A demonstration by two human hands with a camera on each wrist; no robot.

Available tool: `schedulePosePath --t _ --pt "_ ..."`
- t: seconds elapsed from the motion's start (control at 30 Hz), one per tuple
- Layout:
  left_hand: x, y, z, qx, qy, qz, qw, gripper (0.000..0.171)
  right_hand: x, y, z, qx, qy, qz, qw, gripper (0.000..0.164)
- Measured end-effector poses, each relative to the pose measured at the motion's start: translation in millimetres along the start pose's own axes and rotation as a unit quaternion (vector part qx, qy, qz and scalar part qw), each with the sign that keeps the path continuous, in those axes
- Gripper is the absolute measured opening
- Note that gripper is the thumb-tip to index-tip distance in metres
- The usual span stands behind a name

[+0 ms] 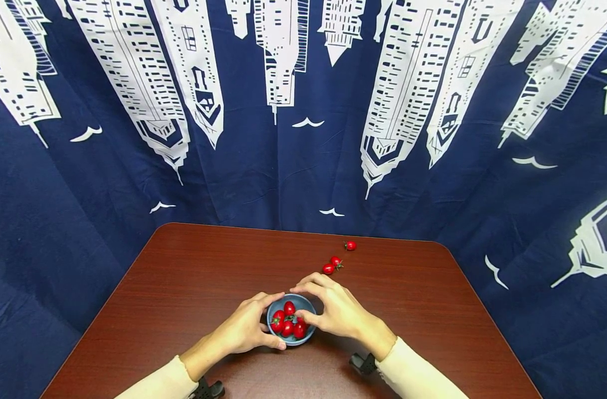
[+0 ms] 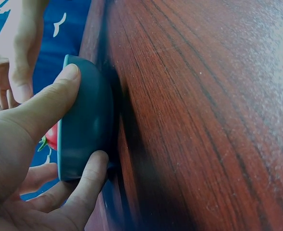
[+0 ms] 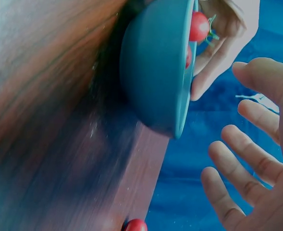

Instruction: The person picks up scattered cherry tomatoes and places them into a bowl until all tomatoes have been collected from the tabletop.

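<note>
A small blue bowl (image 1: 303, 305) stands on the table with several red cherry tomatoes (image 1: 287, 328) in it, some with green stems. My left hand (image 1: 245, 330) holds the bowl from the left, thumb on the near side and fingers around the wall; the left wrist view shows the thumb near the rim of the bowl (image 2: 86, 115). Above the bowl's right side hovers my right hand (image 1: 338, 310), its fingers spread and relaxed. In the right wrist view nothing lies between the fingers of that hand (image 3: 261, 178), which is apart from the bowl (image 3: 155, 67).
Beyond the right hand, two cherry tomatoes (image 1: 328, 269) lie close together on the brown wooden table (image 1: 208, 266). Another cherry tomato (image 1: 350, 245) is farther back, near the table's far edge. A dark blue curtain (image 1: 303, 166) with white building prints hangs behind.
</note>
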State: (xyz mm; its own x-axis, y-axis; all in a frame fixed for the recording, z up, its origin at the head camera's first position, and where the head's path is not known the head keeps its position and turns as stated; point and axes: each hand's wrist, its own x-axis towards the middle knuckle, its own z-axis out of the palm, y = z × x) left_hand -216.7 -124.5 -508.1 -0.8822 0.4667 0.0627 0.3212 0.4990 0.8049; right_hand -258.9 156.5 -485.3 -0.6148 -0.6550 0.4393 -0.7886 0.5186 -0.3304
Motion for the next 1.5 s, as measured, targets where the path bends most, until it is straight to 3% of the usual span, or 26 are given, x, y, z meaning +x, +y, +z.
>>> schedulePosePath --t 0.73,0.97,1.33,1.5 --pt "0.8 -1.9 0.7 -0.003 0.004 -0.002 1.0000 0.110 -5.5 42.4 -9.3 -0.037 0.018 0.068 0.997 0.051" --pt "0.2 -0.7 1.4 -0.026 0.002 -0.008 0.9996 0.109 -6.3 63.4 -11.6 -0.040 0.027 0.091 0.995 0.051" --pt "0.0 -0.3 2.5 -0.018 0.004 -0.011 0.9998 0.110 -2.6 103.3 -22.1 -0.045 0.075 0.097 0.991 0.046" --pt "-0.8 -1.0 2.3 -0.020 0.004 -0.008 0.9998 0.110 -0.2 122.8 -30.0 -0.032 0.086 0.124 0.988 0.043"
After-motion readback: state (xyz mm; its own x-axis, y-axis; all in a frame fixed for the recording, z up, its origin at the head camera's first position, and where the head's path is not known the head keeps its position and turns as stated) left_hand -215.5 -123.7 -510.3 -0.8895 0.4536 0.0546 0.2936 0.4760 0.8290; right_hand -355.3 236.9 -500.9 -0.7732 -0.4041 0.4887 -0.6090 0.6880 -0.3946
